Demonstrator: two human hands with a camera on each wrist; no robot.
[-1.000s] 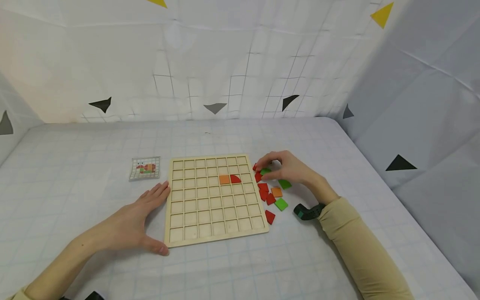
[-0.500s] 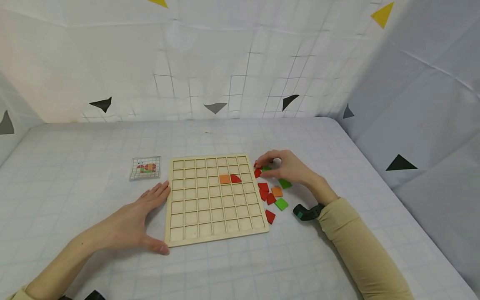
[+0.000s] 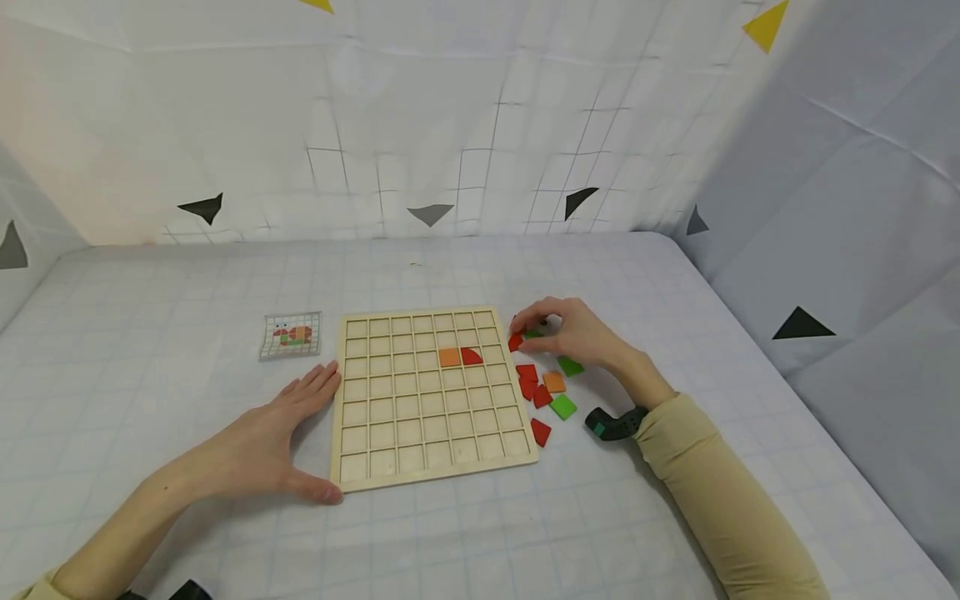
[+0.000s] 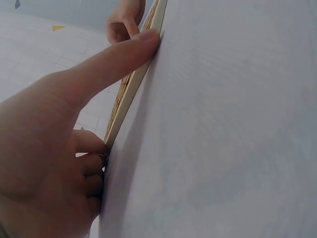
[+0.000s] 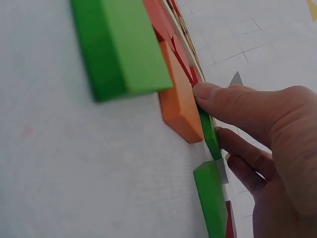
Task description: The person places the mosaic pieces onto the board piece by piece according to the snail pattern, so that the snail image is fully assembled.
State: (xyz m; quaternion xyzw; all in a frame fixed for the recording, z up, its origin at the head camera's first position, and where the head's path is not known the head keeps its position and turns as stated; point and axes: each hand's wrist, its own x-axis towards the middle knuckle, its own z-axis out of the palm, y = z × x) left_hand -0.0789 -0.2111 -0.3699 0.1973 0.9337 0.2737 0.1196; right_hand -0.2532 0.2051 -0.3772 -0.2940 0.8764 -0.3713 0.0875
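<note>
A light wooden board with a square grid [image 3: 406, 408] lies flat, with an orange square tile [image 3: 449, 357] and a red quarter-round tile [image 3: 472, 357] side by side in its cells. My left hand [image 3: 258, 450] spreads along the board's left edge, fingertips at the side and thumb at the near corner. Beside the right edge, my right hand [image 3: 576, 333] bends its fingers and thumb about a small red tile [image 3: 515, 342], pinching it low at the table. A green tile [image 3: 533, 334] lies partly hidden under that hand.
Along the board's right side lie several loose red tiles [image 3: 528, 388], an orange tile [image 3: 554, 382] and green tiles [image 3: 562, 407]. A small picture card [image 3: 291, 335] lies beyond my left hand. White cloth walls [image 3: 420, 125] rise behind the table.
My right hand has shifted slightly away from me, and the red tile at its fingertips has slid along with it. My left hand stays at the board's edge.
</note>
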